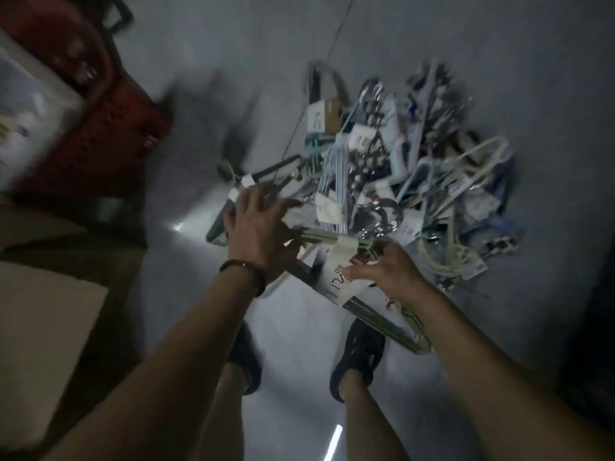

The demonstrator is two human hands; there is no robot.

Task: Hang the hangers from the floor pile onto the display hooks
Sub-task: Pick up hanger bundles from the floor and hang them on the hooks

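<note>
Just on our side of the hanger pile [416,174] on the floor [233,94], our right hand [387,272] curls round a banded bundle of green hangers [379,316], while our left hand [259,227], fingers straight and spread, hovers at the pile's near left edge.

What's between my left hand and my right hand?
Head view: a green hanger bundle with a white label lies between left hand and right hand.
</note>
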